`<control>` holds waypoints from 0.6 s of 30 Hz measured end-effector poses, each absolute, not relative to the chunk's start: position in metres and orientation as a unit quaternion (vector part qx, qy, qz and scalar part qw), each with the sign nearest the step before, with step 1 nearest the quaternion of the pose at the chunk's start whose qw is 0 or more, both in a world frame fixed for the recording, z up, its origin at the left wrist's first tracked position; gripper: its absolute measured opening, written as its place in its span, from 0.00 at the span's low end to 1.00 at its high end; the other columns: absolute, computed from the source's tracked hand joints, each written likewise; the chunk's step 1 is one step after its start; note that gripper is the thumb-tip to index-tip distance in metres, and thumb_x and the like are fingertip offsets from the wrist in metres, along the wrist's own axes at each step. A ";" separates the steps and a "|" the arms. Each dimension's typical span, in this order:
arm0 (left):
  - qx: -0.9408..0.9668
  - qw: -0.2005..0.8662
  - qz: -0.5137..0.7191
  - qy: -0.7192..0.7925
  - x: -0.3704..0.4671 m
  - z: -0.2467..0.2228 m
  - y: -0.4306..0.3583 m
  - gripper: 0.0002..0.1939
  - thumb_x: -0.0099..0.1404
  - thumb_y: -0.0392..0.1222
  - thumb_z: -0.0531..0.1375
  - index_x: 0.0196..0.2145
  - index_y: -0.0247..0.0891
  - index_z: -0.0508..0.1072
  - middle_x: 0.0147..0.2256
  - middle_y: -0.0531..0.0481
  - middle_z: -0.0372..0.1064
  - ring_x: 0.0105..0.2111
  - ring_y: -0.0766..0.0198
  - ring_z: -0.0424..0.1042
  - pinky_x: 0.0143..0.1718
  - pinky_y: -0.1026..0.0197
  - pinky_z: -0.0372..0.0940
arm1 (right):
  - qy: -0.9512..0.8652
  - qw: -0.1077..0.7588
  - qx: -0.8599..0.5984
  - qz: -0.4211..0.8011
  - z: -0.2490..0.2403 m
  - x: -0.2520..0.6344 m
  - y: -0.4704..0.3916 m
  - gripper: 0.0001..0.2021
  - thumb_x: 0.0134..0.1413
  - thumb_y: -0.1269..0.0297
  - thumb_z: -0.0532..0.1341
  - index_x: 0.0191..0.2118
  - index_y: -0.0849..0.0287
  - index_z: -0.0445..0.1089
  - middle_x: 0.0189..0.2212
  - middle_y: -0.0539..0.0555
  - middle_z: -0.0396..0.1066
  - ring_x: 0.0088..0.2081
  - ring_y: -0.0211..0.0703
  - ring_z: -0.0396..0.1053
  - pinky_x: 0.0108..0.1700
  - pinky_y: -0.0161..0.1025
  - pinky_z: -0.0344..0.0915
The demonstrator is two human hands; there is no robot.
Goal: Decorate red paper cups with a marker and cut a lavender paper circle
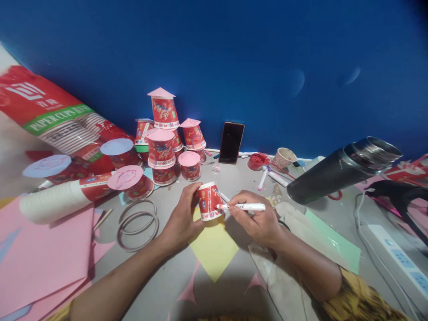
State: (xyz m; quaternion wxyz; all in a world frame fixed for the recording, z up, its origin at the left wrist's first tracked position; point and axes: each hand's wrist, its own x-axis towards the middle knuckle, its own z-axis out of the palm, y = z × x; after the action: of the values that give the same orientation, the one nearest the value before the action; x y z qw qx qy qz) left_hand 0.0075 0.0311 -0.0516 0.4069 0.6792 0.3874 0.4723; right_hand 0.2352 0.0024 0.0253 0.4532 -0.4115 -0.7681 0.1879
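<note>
Live: your left hand (183, 214) grips the red printed paper cup (207, 203) | your right hand (256, 220) pinches a white marker (250, 207), tip at its side | cup tilted over yellow paper (214, 256)!

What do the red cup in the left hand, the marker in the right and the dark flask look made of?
Red cup: probably paper, with a printed finish; a nearby bag reads PAPER CUPS.
Marker: likely plastic, smooth and white, judging by its even barrel.
Flask: probably metal; its neck gleams like polished steel, while the dark body looks coated.
</note>
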 end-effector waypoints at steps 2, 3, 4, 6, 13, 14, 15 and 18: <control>0.672 0.420 0.472 0.387 0.008 -0.051 0.031 0.43 0.58 0.38 0.74 0.66 0.43 0.60 0.65 0.35 0.62 0.63 0.44 0.71 0.68 0.39 0.66 | -0.767 0.451 -0.419 0.182 0.026 0.236 0.003 0.08 0.69 0.63 0.62 0.38 0.56 0.76 0.30 0.53 0.80 0.28 0.41 0.74 0.36 0.38 0.71; 0.668 0.424 0.472 0.389 0.008 -0.051 0.031 0.43 0.58 0.38 0.74 0.66 0.43 0.60 0.64 0.35 0.62 0.63 0.44 0.71 0.68 0.39 0.66 | -0.763 0.452 -0.427 0.177 0.027 0.237 0.004 0.08 0.68 0.63 0.62 0.37 0.56 0.76 0.30 0.53 0.79 0.28 0.41 0.75 0.36 0.37 0.71; 0.665 0.427 0.472 0.390 0.008 -0.051 0.031 0.43 0.58 0.38 0.74 0.66 0.43 0.60 0.64 0.36 0.62 0.63 0.45 0.71 0.68 0.39 0.65 | -0.758 0.454 -0.436 0.173 0.027 0.238 0.004 0.08 0.68 0.63 0.61 0.37 0.56 0.76 0.29 0.52 0.79 0.28 0.41 0.75 0.36 0.37 0.71; 0.661 0.434 0.470 0.393 0.008 -0.050 0.031 0.43 0.58 0.38 0.74 0.65 0.43 0.60 0.64 0.36 0.63 0.64 0.45 0.71 0.68 0.38 0.65 | -0.744 0.459 -0.454 0.176 0.028 0.239 0.005 0.08 0.67 0.64 0.61 0.35 0.56 0.76 0.27 0.51 0.78 0.28 0.41 0.74 0.34 0.36 0.70; 0.666 0.441 0.461 0.388 0.007 -0.050 0.032 0.42 0.59 0.37 0.74 0.65 0.43 0.60 0.65 0.35 0.62 0.64 0.44 0.71 0.68 0.36 0.64 | -0.736 0.488 -0.431 0.187 0.025 0.237 0.005 0.07 0.69 0.63 0.62 0.39 0.56 0.76 0.31 0.53 0.80 0.29 0.40 0.75 0.36 0.36 0.70; 0.664 0.445 0.462 0.385 0.007 -0.051 0.033 0.42 0.59 0.37 0.74 0.65 0.43 0.60 0.65 0.35 0.63 0.63 0.45 0.72 0.68 0.36 0.65 | -0.739 0.489 -0.424 0.185 0.024 0.236 0.006 0.07 0.69 0.63 0.62 0.39 0.57 0.76 0.31 0.53 0.80 0.29 0.41 0.75 0.37 0.37 0.71; 0.660 0.452 0.463 0.382 0.007 -0.051 0.033 0.42 0.58 0.37 0.74 0.65 0.43 0.60 0.65 0.35 0.63 0.63 0.45 0.72 0.68 0.36 0.65 | -0.743 0.488 -0.420 0.184 0.024 0.236 0.006 0.07 0.70 0.62 0.62 0.40 0.57 0.76 0.32 0.53 0.80 0.30 0.41 0.75 0.37 0.37 0.71; 0.647 0.475 0.462 0.379 0.007 -0.052 0.032 0.44 0.57 0.37 0.75 0.66 0.43 0.59 0.65 0.34 0.63 0.63 0.45 0.72 0.68 0.36 0.65 | -0.749 0.478 -0.417 0.189 0.025 0.236 0.006 0.08 0.70 0.62 0.61 0.39 0.56 0.76 0.32 0.53 0.80 0.31 0.41 0.76 0.37 0.36 0.71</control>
State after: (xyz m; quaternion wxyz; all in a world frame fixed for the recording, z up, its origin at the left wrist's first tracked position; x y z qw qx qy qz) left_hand 0.0071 0.0324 -0.0517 0.4745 0.6469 0.3786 0.4615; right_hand 0.2360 0.0063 0.0247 0.4779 -0.4174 -0.7494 0.1892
